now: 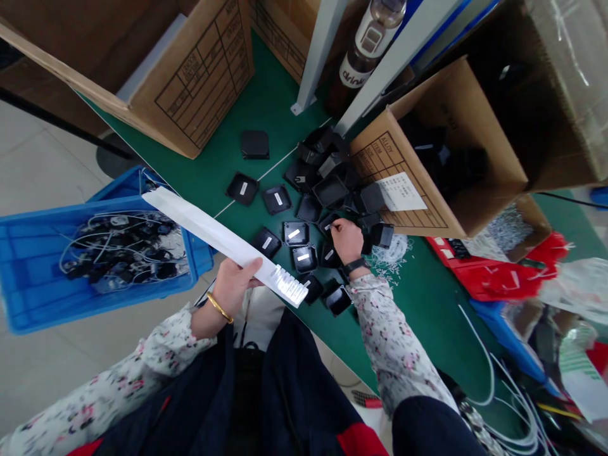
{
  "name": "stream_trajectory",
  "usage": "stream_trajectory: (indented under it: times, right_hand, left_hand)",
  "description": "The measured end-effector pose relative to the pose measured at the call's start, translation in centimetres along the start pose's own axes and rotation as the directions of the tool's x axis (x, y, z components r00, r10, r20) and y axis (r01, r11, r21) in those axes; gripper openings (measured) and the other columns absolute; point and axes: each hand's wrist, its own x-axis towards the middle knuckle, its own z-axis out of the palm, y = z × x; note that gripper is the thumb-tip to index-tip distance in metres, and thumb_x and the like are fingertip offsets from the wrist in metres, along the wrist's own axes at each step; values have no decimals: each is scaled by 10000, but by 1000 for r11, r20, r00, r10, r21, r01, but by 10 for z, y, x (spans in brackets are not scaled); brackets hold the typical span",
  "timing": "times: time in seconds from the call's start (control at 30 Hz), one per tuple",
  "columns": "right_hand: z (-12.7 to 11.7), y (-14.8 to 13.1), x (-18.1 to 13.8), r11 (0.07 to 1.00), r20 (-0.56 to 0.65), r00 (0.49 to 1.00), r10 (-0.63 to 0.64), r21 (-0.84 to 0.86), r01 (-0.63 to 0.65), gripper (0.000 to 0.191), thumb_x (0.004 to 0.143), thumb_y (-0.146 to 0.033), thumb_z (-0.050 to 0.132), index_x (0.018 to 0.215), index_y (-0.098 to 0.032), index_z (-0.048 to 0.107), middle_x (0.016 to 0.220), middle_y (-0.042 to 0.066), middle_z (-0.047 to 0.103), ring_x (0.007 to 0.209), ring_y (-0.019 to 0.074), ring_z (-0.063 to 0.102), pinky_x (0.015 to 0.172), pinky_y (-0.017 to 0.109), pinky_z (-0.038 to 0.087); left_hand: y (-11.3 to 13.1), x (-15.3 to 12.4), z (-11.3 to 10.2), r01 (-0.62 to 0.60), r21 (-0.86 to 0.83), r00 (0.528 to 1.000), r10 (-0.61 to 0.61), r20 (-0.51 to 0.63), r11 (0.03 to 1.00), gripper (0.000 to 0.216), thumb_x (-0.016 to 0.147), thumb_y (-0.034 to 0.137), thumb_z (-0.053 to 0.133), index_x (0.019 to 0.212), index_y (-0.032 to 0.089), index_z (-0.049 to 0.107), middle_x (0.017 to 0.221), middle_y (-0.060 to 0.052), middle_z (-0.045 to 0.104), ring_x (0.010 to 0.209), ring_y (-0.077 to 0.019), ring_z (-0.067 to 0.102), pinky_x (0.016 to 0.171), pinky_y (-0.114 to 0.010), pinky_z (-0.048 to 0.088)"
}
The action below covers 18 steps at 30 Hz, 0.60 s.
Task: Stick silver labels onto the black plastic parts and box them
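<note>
My left hand point(234, 285) grips a long white strip of labels point(204, 225), with several small printed stickers at its near end. My right hand point(348, 239) reaches down into a shallow black plastic case point(329, 225), fingers pinched together. A bit of a small white label shows at those fingertips. Around it lie several more open black cases with a white label inside, such as this case point(304, 258) and another case point(277, 199). Farther back, black cases point(331, 189) are heaped together, and the insides of some are hidden.
A cardboard box point(403, 196) with dark parts inside stands right of the heap; another box point(204, 82) is at back left. A blue bin point(42, 316) of wired parts sits left. A bottle point(354, 76) stands behind a metal post point(319, 54). Red plastic point(513, 278) lies right.
</note>
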Motion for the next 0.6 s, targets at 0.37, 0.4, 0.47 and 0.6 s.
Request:
stream_trajectory:
  times: [0.37,0.4,0.47,0.6]
  right_hand:
    - [-28,-61,-60,888,-4,943,-334,335,316,221,874,-324,529,1005,-182,637,910,63,613,845,196,556,758,311,435]
    - [-31,-71,-68,836,60,904,-422,413,363,199,860,-334,559,965,-198,659,944,57,618,888,197,547,796,319,431]
    - [-33,-88,-84,771,145,834,-532,489,407,140,807,-309,640,909,-226,686,1012,41,623,965,207,520,852,340,416]
    - [-29,-103,-105,783,68,864,-499,462,416,74,783,-190,663,831,-236,695,959,23,648,958,215,501,873,372,404]
  left_hand:
    - [4,6,0,-37,40,999,37,-1,998,288,590,261,712,800,87,622,701,-67,687,632,-236,660,490,-291,581]
    - [4,7,1,-39,44,999,39,0,998,284,590,259,713,798,88,624,698,-62,685,627,-230,659,487,-285,579]
    - [4,8,1,-43,45,999,43,-1,998,292,591,261,717,809,90,627,696,-53,681,619,-220,655,477,-270,574]
    - [6,8,2,-44,29,999,44,-7,999,317,595,285,728,822,93,619,704,-48,674,640,-220,651,485,-273,571]
